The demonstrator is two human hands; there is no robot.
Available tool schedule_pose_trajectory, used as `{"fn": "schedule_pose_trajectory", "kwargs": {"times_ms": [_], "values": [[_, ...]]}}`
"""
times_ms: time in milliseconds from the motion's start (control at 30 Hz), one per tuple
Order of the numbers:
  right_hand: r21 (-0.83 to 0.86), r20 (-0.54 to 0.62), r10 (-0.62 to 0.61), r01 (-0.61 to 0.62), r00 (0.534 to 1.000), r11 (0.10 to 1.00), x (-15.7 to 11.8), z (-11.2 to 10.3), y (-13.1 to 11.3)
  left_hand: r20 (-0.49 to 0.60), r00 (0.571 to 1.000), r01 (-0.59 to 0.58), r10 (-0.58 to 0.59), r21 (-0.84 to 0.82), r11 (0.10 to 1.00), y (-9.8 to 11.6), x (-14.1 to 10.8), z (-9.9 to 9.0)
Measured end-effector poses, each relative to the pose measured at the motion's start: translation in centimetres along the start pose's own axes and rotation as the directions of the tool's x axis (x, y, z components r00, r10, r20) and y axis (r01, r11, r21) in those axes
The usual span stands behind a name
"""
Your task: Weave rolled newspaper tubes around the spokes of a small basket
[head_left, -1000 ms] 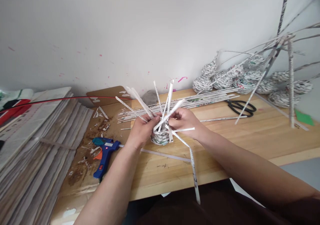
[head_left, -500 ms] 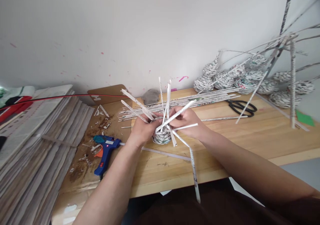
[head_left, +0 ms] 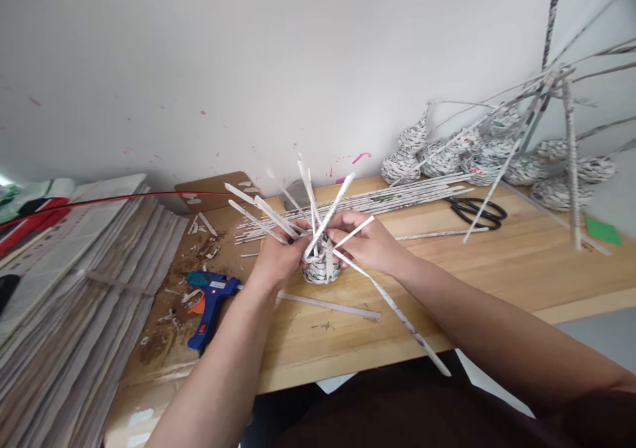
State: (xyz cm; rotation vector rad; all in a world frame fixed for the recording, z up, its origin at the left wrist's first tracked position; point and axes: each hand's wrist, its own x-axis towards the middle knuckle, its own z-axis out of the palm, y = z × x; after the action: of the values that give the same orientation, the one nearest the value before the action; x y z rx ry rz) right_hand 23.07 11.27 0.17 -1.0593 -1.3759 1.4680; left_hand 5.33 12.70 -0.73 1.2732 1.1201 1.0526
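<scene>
A small round piece woven from rolled newspaper (head_left: 320,272) is held just above or on the wooden table, with several paper tubes fanning up and out of its top. Wrapped round its left side is my left hand (head_left: 284,252), fingers partly behind the tubes. My right hand (head_left: 365,239) pinches at the right side of the rim, among the tube bases. One long tube (head_left: 392,305) slopes from the rim down past the table's front edge. Some fingertips of both hands are hidden by the weaving.
Left lie a blue glue gun (head_left: 213,302), paper scraps and a tall newspaper stack (head_left: 114,289). Behind are loose paper tubes (head_left: 397,199); to the right, black scissors (head_left: 477,213), woven gourd shapes (head_left: 442,159) with long stems, and a green piece (head_left: 602,229).
The upright tubes have shifted left and spread differently. The long tube has swung outward to the right, its lower end now farther right. Both hands stay at the woven piece.
</scene>
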Motion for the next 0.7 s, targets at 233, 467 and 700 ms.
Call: {"fn": "schedule_pose_trajectory", "kwargs": {"times_ms": [233,467,700], "values": [[-0.020,0.016,-0.032,0.032,0.999,0.999,-0.21,0.07,-0.14,0.005,1.000,-0.006,0.007,-0.055,0.998,0.41,-0.04,0.18],[-0.070,-0.021,-0.027,0.026,0.999,0.997,-0.16,0.06,-0.31,-0.014,1.000,0.011,-0.012,-0.071,0.997,0.33,-0.05,0.13],[-0.072,-0.048,-0.022,0.019,0.999,0.997,-0.02,0.21,0.08,-0.011,0.999,0.049,-0.049,-0.026,0.998,0.36,-0.01,0.00]]}}
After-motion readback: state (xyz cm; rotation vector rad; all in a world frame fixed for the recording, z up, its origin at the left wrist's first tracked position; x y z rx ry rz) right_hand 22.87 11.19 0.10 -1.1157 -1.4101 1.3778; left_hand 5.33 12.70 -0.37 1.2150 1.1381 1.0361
